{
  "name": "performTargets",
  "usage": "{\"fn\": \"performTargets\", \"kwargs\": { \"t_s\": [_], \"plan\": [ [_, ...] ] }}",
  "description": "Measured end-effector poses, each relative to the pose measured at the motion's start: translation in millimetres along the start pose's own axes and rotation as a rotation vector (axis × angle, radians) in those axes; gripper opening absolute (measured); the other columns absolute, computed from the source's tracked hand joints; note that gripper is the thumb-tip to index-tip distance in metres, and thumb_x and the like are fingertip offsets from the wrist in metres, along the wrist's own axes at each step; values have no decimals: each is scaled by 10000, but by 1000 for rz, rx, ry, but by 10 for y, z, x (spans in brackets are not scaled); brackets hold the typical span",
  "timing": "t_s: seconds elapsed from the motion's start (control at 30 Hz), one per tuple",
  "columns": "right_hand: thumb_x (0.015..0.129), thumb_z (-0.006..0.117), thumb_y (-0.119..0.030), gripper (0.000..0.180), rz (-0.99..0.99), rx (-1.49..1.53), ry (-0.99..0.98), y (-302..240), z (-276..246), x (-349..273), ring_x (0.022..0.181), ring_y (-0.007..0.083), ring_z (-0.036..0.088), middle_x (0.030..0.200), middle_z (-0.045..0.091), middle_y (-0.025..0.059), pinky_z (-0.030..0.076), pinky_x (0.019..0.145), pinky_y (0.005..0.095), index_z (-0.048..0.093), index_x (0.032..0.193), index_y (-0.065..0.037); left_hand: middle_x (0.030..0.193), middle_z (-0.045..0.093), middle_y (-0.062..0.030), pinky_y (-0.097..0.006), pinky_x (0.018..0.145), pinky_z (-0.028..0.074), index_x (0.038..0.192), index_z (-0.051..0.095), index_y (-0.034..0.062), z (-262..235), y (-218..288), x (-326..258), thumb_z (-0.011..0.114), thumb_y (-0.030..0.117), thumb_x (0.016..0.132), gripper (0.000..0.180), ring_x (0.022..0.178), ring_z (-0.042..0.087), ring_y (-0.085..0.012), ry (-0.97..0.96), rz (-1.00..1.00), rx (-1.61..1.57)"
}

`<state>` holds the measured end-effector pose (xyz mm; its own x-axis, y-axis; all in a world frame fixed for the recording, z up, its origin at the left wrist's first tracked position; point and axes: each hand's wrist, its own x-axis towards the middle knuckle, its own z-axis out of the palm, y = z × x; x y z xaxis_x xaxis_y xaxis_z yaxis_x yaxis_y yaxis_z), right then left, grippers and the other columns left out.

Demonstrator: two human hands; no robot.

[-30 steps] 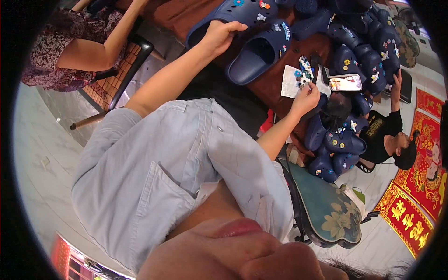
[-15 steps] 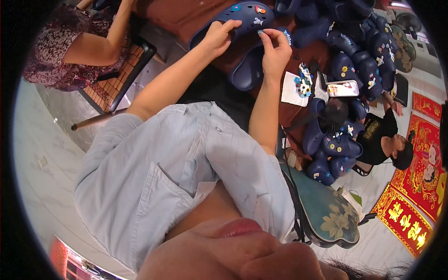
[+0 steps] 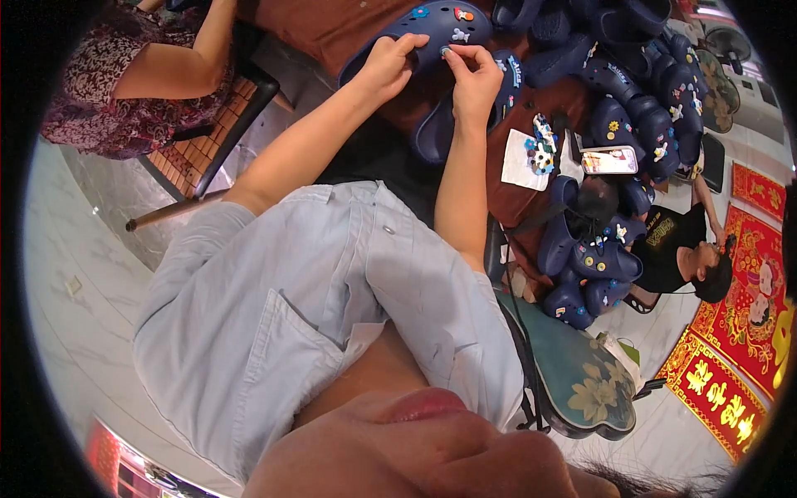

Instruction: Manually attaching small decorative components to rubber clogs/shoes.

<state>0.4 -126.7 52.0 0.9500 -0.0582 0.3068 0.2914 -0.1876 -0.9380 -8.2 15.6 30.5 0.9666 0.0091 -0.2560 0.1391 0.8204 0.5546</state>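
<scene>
I see my left hand (image 3: 388,66) gripping the navy clog (image 3: 432,29) on the table (image 3: 332,25); my right hand (image 3: 473,75) pinches a small charm (image 3: 446,51) against it.

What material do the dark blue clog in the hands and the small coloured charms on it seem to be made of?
The dark blue clog looks like moulded foam or soft plastic: one smooth, matte piece with punched holes. The small coloured charms seem to be moulded rubber or soft plastic, flat and bright, though too small to be sure. The left hand and right hand hold it.
</scene>
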Motion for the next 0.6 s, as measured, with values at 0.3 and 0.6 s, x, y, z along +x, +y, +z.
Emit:
{"fn": "performTargets", "kwargs": {
  "t_s": [0.3,0.6],
  "plan": [
    [757,792,-31,137,80,-106,-61,-19,-33,112,689,127,625,737,689,60,481,661,267,665,795,5,878,665,-27,-266,699,501,926,681,-8,-101,31,-4,691,74,883,93,798,629,-110,-68,-25,-7],
    [727,820,-50,169,186,-181,-152,-71,-56,215,634,135,626,680,683,71,487,611,281,660,747,1,994,686,-81,-310,824,559,1034,651,-35,-47,78,-49,652,64,907,161,901,675,-170,-136,-19,-11]
  ]
}}
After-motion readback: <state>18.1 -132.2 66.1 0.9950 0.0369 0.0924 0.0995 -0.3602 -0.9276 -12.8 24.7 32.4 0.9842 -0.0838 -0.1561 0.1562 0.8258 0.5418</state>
